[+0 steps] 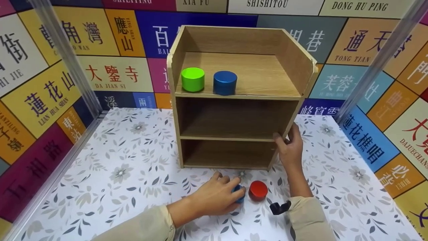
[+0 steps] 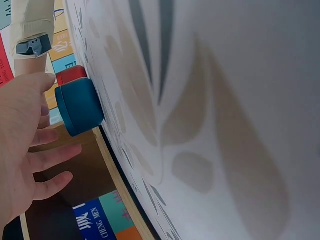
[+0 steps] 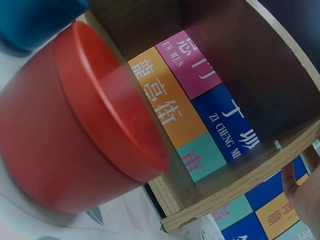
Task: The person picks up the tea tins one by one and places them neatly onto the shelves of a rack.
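My left hand [image 1: 217, 195] is over a blue lidded tin [image 2: 80, 107] on the tabletop; its thumb and fingers are spread around the lid, and I cannot tell whether they touch. Just right of that tin stands a red lidded tin [image 1: 258, 190]. My right hand [image 1: 291, 147] holds the right side panel of a small wooden shelf [image 1: 239, 138], thumb at the front edge and fingers on the outer side. On the shelf's top board sit a green tin [image 1: 193, 79] at left and another blue tin [image 1: 225, 83] beside it.
The shelf's two lower compartments are open at the front. A black wrist device [image 1: 280, 208] sits by the right sleeve. White tabletop [image 1: 140, 194] carries a leaf print. Walls [image 1: 117, 73] with coloured lettered panels enclose the back and sides.
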Tool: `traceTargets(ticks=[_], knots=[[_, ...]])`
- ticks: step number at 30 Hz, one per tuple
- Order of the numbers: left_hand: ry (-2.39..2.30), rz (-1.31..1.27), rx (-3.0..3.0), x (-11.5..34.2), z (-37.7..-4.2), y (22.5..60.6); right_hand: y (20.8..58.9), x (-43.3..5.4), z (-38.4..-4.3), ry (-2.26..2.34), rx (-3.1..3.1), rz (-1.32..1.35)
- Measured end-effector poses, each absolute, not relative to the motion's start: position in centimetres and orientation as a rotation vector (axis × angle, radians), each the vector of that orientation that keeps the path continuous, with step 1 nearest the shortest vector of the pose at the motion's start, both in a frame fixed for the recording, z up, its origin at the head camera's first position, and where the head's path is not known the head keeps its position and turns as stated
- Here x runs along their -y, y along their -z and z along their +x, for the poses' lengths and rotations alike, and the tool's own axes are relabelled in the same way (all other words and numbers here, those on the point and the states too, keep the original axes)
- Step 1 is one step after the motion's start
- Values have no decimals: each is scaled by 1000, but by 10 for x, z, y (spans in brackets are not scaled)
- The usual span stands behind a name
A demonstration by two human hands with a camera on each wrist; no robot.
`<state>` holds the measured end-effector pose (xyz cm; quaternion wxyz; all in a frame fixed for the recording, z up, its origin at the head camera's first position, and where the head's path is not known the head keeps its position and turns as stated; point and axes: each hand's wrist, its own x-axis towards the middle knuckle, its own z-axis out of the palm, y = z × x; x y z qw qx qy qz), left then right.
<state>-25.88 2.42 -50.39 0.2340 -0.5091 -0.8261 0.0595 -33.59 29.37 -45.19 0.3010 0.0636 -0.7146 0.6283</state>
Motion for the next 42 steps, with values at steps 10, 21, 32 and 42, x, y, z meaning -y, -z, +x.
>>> traceTargets(ticks=[10,21,32,42], knots=[[-181,-1342,2361,-26,-259,506,475,-306,-356,-1656,1887,175],[-112,-1380,2478,-26,-258,508,452,-293,-337,-1650,1903,174],[-157,-1369,2571,-29,-259,506,459,-297,-344,-1666,1902,159],[-188,-1329,2474,-30,-257,511,476,-307,-357,-1680,1870,185]])
